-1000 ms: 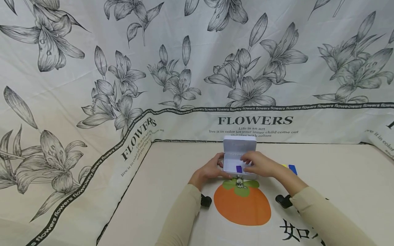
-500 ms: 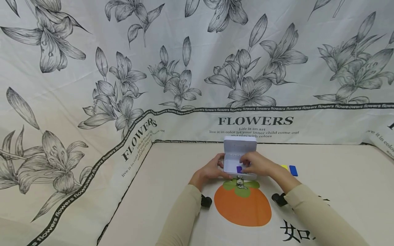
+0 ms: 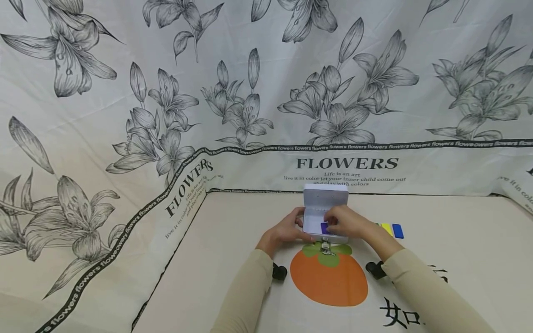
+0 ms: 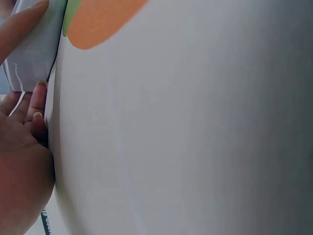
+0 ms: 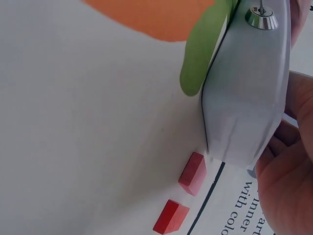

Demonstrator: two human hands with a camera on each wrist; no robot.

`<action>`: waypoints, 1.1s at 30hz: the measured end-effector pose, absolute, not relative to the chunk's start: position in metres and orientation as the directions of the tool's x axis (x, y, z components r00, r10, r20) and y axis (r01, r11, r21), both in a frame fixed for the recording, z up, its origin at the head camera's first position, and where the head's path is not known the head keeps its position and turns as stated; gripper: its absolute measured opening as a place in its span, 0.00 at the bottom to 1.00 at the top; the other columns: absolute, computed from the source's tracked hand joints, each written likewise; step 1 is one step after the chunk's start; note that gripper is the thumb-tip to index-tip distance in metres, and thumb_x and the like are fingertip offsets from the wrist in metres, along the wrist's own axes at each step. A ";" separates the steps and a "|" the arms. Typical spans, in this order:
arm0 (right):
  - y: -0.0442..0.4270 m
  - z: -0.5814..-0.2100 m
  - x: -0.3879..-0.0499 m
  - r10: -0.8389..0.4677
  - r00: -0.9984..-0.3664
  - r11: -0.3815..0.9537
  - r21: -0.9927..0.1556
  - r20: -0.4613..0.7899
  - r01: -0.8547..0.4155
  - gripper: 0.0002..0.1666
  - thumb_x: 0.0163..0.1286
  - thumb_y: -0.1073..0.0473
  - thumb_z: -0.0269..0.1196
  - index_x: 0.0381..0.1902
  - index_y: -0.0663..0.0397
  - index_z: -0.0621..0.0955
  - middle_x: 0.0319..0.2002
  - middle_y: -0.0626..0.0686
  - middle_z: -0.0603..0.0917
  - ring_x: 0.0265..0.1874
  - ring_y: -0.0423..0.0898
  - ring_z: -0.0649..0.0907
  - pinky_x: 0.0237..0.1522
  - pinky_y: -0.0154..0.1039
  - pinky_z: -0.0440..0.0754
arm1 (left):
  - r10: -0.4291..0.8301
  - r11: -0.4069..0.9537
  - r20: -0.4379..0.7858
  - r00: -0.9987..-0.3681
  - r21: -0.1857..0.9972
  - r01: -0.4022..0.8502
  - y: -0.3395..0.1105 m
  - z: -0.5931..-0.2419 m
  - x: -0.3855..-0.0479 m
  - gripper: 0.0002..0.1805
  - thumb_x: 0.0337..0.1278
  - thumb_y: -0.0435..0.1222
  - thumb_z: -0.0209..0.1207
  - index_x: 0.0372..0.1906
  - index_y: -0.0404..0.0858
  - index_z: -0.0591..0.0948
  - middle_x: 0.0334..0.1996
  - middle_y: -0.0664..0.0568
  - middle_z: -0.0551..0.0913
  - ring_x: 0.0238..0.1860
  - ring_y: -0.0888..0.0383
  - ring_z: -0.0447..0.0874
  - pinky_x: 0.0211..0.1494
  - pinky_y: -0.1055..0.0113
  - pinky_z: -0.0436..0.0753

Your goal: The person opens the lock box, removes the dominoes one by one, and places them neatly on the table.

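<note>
A white lock box (image 3: 313, 221) stands on the table with its lid (image 3: 325, 196) raised; keys (image 3: 326, 248) hang from its front lock. My left hand (image 3: 289, 227) grips the box's left side, thumb along the front edge. In the left wrist view that thumb (image 4: 22, 29) lies on the box wall. My right hand (image 3: 345, 221) reaches inside over the right wall, fingers curled. Its thumb and fingers pinch a small purple block (image 3: 323, 228), partly covering it. The right wrist view shows the box's outer side (image 5: 244, 98) but not the fingertips.
A yellow block (image 3: 387, 229) and a blue block (image 3: 397, 231) lie right of the box, with a bit of green by the forearm. Pink (image 5: 193, 174) and red (image 5: 170, 216) blocks lie beside the box. A floral curtain (image 3: 250, 166) rises behind the table.
My right hand has shifted slightly left inside the box, its fingers closing up to the purple block. The forearm swung left, uncovering more of the yellow and blue blocks. The left hand stays put.
</note>
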State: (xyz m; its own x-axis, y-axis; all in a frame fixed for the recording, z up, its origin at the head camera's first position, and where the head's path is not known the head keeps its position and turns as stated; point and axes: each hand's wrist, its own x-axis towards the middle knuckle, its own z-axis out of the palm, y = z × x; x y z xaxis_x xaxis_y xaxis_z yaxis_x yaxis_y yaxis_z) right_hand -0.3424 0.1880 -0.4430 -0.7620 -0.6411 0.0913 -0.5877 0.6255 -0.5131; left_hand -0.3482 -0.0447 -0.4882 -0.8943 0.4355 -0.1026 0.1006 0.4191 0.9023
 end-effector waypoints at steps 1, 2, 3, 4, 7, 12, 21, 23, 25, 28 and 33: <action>0.188 -0.443 -0.342 -0.644 -0.759 0.622 -0.513 0.095 -0.592 0.07 0.63 0.69 0.70 0.40 0.66 0.87 0.29 0.48 0.84 0.29 0.41 0.77 0.36 0.40 0.78 | 0.433 0.421 -0.104 -0.895 0.902 0.099 -0.045 -0.488 -0.348 0.54 0.41 0.31 0.81 0.75 0.46 0.64 0.37 0.52 0.73 0.40 0.60 0.70 0.49 0.67 0.68; 0.188 -0.443 -0.342 -0.645 -0.758 0.620 -0.514 0.096 -0.593 0.07 0.63 0.69 0.70 0.40 0.66 0.87 0.28 0.48 0.84 0.28 0.40 0.77 0.36 0.39 0.78 | 0.431 0.423 -0.107 -0.896 0.901 0.096 -0.045 -0.488 -0.348 0.54 0.41 0.31 0.81 0.75 0.46 0.64 0.37 0.52 0.73 0.40 0.60 0.70 0.49 0.66 0.68; 0.188 -0.444 -0.342 -0.645 -0.758 0.619 -0.515 0.096 -0.593 0.07 0.63 0.68 0.71 0.39 0.66 0.87 0.28 0.47 0.84 0.28 0.40 0.77 0.35 0.39 0.78 | 0.429 0.425 -0.109 -0.897 0.900 0.094 -0.045 -0.488 -0.348 0.54 0.41 0.31 0.81 0.76 0.46 0.64 0.37 0.52 0.73 0.40 0.59 0.70 0.49 0.66 0.68; 0.188 -0.444 -0.342 -0.646 -0.758 0.619 -0.516 0.095 -0.592 0.07 0.64 0.67 0.71 0.39 0.65 0.87 0.28 0.47 0.84 0.28 0.40 0.77 0.35 0.39 0.78 | 0.427 0.427 -0.111 -0.897 0.899 0.092 -0.045 -0.487 -0.347 0.54 0.41 0.31 0.81 0.76 0.46 0.64 0.38 0.51 0.73 0.40 0.59 0.70 0.49 0.66 0.68; 0.188 -0.445 -0.342 -0.641 -0.763 0.624 -0.523 0.081 -0.580 0.08 0.65 0.65 0.71 0.40 0.65 0.87 0.27 0.47 0.84 0.27 0.40 0.77 0.35 0.38 0.77 | 0.428 0.430 -0.115 -0.897 0.898 0.090 -0.045 -0.487 -0.346 0.55 0.41 0.32 0.81 0.76 0.46 0.64 0.38 0.51 0.74 0.40 0.59 0.70 0.50 0.65 0.68; 0.187 -0.446 -0.343 -0.635 -0.770 0.639 -0.524 0.055 -0.564 0.11 0.63 0.62 0.74 0.40 0.65 0.86 0.27 0.46 0.82 0.28 0.41 0.76 0.35 0.38 0.76 | 0.430 0.425 -0.107 -0.897 0.900 0.097 -0.045 -0.489 -0.347 0.54 0.41 0.32 0.81 0.75 0.47 0.65 0.39 0.52 0.75 0.41 0.59 0.71 0.51 0.65 0.68; 0.183 -0.441 -0.344 -0.625 -0.781 0.656 -0.528 0.023 -0.540 0.13 0.60 0.62 0.76 0.39 0.64 0.86 0.28 0.48 0.82 0.29 0.42 0.75 0.35 0.39 0.75 | 0.427 0.432 -0.095 -0.899 0.895 0.111 -0.045 -0.488 -0.347 0.53 0.41 0.32 0.81 0.75 0.46 0.65 0.39 0.52 0.74 0.41 0.59 0.70 0.50 0.65 0.68; 0.182 -0.440 -0.343 -0.621 -0.784 0.659 -0.530 0.017 -0.534 0.13 0.60 0.62 0.76 0.39 0.64 0.86 0.28 0.48 0.82 0.29 0.42 0.75 0.35 0.39 0.75 | 0.427 0.437 -0.098 -0.899 0.893 0.110 -0.045 -0.488 -0.347 0.54 0.41 0.32 0.81 0.75 0.46 0.64 0.40 0.52 0.74 0.42 0.59 0.70 0.50 0.65 0.68; 0.182 -0.440 -0.343 -0.620 -0.785 0.662 -0.529 0.012 -0.531 0.13 0.60 0.62 0.76 0.39 0.63 0.86 0.28 0.48 0.82 0.29 0.42 0.75 0.35 0.39 0.75 | 0.427 0.437 -0.101 -0.899 0.893 0.107 -0.045 -0.488 -0.347 0.54 0.41 0.32 0.81 0.75 0.46 0.64 0.40 0.52 0.74 0.42 0.59 0.71 0.50 0.65 0.68; 0.182 -0.441 -0.343 -0.622 -0.783 0.662 -0.522 0.016 -0.537 0.12 0.60 0.62 0.76 0.38 0.63 0.86 0.28 0.47 0.82 0.29 0.42 0.75 0.36 0.39 0.75 | 0.427 0.432 -0.103 -0.898 0.896 0.102 -0.046 -0.488 -0.347 0.54 0.41 0.32 0.81 0.75 0.47 0.64 0.40 0.51 0.75 0.42 0.58 0.71 0.50 0.65 0.68; 0.181 -0.442 -0.343 -0.634 -0.773 0.654 -0.514 0.028 -0.555 0.10 0.60 0.63 0.76 0.37 0.63 0.87 0.27 0.48 0.82 0.29 0.42 0.74 0.35 0.38 0.74 | 0.426 0.427 -0.106 -0.898 0.899 0.096 -0.046 -0.488 -0.347 0.54 0.40 0.32 0.81 0.75 0.47 0.64 0.39 0.51 0.75 0.41 0.58 0.71 0.50 0.64 0.68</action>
State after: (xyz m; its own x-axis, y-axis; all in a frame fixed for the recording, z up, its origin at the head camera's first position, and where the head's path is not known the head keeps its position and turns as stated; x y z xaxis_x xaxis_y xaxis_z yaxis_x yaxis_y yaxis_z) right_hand -0.3431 0.1813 -0.4418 -0.7731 -0.6337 0.0279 -0.5549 0.6544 -0.5137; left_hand -0.3469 -0.0456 -0.4883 -0.8985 0.4260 -0.1060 0.0964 0.4271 0.8991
